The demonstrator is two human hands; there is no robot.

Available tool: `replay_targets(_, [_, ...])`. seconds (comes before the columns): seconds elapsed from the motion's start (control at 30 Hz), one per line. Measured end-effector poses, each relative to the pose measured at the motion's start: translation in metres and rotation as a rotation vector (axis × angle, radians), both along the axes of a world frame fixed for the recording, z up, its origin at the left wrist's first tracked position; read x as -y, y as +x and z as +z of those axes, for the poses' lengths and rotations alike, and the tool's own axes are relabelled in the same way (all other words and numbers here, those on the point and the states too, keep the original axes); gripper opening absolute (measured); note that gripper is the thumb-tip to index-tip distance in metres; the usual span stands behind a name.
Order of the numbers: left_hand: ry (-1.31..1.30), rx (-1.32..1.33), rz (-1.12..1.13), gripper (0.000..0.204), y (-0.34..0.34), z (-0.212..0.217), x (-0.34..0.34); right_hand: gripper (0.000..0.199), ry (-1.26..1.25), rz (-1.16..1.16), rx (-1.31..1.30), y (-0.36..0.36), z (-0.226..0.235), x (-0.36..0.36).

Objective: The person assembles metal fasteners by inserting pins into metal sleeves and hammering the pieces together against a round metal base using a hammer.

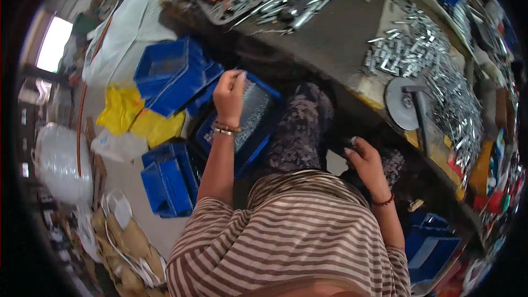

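My left hand [229, 98] is raised over a blue bin [263, 151] that holds many small shiny metal pieces [253, 107]. Its fingers are curled in with the tips pressed together, and whatever they hold is too small to make out. On the other side of my legs, my right hand [367, 164] hangs just off the edge of the workbench [341, 71]. Thumb and forefinger come together there in a pinch; anything between them is hidden or too small to name.
A heap of short metal tubes [404, 49] covers the bench's right part, beside a grey disc with a lever [403, 103]. Tools [291, 3] lie at the far end. Stacked blue bins [170, 71], yellow bags [121, 109] and more blue bins [170, 181] stand at left; another bin [432, 250] sits lower right.
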State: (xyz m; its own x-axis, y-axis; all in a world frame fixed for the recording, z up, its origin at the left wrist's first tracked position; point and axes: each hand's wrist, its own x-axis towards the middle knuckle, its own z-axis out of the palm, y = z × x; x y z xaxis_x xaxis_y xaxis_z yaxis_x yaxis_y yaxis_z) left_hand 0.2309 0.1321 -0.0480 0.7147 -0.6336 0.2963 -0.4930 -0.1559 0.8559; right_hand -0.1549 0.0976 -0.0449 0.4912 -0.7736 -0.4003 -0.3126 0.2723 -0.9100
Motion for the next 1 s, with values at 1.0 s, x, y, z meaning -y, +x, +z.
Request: replay_targets(1.0, [-0.04,-0.489,-0.886,0.031,-0.19,0.065,0.137,0.006,-1.249,-0.248,-1.135,-0.113,0.07,0.172])
